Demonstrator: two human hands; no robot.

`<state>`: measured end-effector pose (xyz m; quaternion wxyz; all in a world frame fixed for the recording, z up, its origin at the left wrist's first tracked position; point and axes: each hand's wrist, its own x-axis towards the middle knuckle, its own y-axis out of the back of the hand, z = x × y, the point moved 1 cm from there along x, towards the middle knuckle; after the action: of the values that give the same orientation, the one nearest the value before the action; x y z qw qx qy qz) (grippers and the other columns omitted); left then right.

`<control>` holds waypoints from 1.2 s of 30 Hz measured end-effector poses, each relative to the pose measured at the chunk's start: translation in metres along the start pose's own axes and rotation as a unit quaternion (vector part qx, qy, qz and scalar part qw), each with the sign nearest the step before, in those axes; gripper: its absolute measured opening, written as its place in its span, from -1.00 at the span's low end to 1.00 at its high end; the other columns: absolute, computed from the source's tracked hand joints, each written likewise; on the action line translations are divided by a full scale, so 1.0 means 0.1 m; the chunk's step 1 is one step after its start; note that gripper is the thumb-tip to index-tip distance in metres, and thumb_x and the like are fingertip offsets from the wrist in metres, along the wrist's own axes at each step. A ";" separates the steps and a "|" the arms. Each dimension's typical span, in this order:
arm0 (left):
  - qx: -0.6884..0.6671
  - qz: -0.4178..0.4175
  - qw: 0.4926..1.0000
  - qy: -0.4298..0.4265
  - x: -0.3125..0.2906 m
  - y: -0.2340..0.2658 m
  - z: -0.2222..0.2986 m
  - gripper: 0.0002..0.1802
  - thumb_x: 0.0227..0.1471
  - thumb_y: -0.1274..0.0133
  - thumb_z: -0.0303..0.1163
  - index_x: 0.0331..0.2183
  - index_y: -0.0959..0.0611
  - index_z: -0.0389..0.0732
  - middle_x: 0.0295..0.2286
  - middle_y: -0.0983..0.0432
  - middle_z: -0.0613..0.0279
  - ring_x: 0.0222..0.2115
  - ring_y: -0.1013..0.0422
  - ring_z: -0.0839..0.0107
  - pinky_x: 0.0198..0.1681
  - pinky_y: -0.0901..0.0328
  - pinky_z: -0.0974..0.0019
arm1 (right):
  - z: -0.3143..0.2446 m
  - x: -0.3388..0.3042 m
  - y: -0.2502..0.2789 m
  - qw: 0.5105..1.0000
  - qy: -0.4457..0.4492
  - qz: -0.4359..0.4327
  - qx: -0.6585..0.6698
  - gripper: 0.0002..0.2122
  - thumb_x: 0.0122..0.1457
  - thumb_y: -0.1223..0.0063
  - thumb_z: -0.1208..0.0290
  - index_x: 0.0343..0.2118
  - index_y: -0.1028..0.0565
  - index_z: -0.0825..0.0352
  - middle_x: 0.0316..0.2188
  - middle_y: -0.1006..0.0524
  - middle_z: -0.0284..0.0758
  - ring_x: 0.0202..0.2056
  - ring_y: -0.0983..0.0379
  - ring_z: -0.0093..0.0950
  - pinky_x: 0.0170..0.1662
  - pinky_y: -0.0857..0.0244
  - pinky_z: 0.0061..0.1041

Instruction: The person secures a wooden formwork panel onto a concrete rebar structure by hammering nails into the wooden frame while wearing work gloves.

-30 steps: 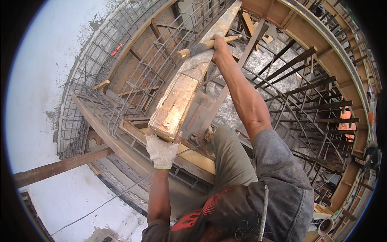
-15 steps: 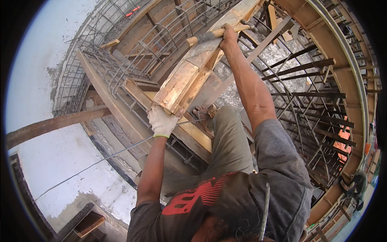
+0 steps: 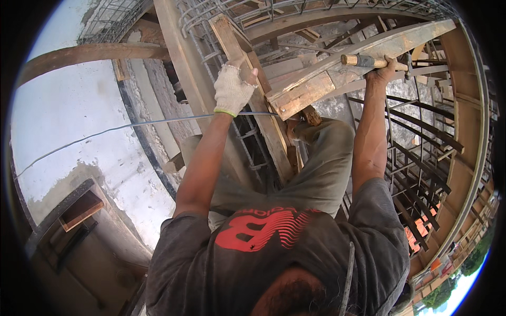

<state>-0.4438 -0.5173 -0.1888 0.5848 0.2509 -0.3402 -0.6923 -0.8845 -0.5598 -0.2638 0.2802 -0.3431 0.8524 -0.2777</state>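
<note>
Your left hand (image 3: 232,89) in a white knit glove, fingers curled on the near end of the long weathered wooden plank (image 3: 337,73), your bare right hand (image 3: 383,67) farther along that plank, fist wrapped around a wooden-handled hammer (image 3: 369,62), thin grey wire (image 3: 132,126) just below the plank's near end

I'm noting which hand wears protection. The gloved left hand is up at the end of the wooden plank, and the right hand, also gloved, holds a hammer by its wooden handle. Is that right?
Not quite: the right hand is bare, as the head view shows. Only the left hand wears a white knit glove, up at the end of the wooden plank. The right hand does hold the hammer by its wooden handle.
</note>
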 end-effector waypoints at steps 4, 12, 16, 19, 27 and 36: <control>-0.059 -0.228 0.971 -0.043 0.06 -0.14 0.76 -0.12 -0.04 -0.26 0.18 0.16 -0.45 -0.19 0.06 -0.44 -0.09 0.10 -0.37 -0.04 0.18 -0.25 0.04 | -0.20 0.01 0.27 0.999 -0.005 0.049 -0.012 -0.51 0.03 0.04 0.32 0.06 -0.37 0.37 -0.03 -0.49 -0.12 0.00 -0.45 -0.12 0.12 -0.33 0.01; 0.194 -0.212 0.957 -0.031 -0.03 -0.51 1.29 -0.07 -0.24 -0.37 -0.09 0.13 -0.38 -0.25 -0.11 -0.50 -0.14 -0.08 -0.46 -0.08 -0.02 -0.37 -0.01 | 0.09 0.16 0.73 0.980 0.004 0.068 0.187 -0.82 -0.03 0.00 0.46 -0.31 -0.40 0.26 -0.32 -0.42 -0.27 -0.22 -0.42 -0.18 -0.01 -0.38 -0.08; 0.241 -0.213 0.947 -0.009 0.09 -0.41 1.25 -0.18 -0.31 -0.41 -0.10 -0.01 -0.49 -0.26 -0.17 -0.51 -0.12 -0.12 -0.46 -0.08 -0.03 -0.37 0.01 | 0.22 -0.32 0.65 0.925 -0.191 0.283 0.168 -0.92 -0.01 0.07 0.45 -0.46 -0.31 0.29 -0.45 -0.37 -0.29 -0.36 -0.40 -0.24 -0.14 -0.44 -0.05; 0.197 -0.184 0.963 -0.020 -0.02 -0.41 1.29 -0.24 -0.33 -0.43 -0.20 -0.06 -0.49 -0.25 -0.21 -0.51 -0.11 -0.13 -0.45 -0.11 -0.04 -0.35 -0.02 | 0.32 -0.55 0.35 0.894 -0.248 0.316 0.198 -0.86 0.01 0.10 0.34 -0.41 -0.37 0.29 -0.43 -0.43 -0.28 -0.31 -0.45 -0.22 0.00 -0.31 0.09; 0.231 -0.175 0.956 -0.047 -0.10 -0.47 1.35 -0.25 -0.29 -0.40 -0.23 -0.03 -0.46 -0.23 -0.19 -0.49 -0.09 -0.12 -0.42 -0.09 -0.03 -0.33 -0.03 | 0.28 -0.74 0.05 0.959 -0.122 0.089 0.238 -0.77 -0.02 -0.05 0.33 -0.28 -0.43 0.23 -0.34 -0.46 -0.30 -0.20 -0.44 -0.31 -0.07 -0.39 -0.21; 0.220 -0.165 0.960 -0.048 -0.23 -0.56 1.41 -0.26 -0.29 -0.41 -0.24 -0.04 -0.47 -0.24 -0.18 -0.48 -0.10 -0.11 -0.42 -0.11 -0.05 -0.33 -0.05 | 0.18 -0.36 0.04 0.955 -0.094 0.155 0.234 -0.79 -0.01 -0.07 0.42 -0.28 -0.41 0.25 -0.38 -0.42 -0.33 -0.29 -0.43 -0.33 -0.16 -0.42 -0.19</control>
<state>-0.5802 -0.4647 -0.1420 0.3757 0.3921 -0.4659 -0.6986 -0.8524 -0.5357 -0.2684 0.4712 -0.1562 0.7759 -0.3892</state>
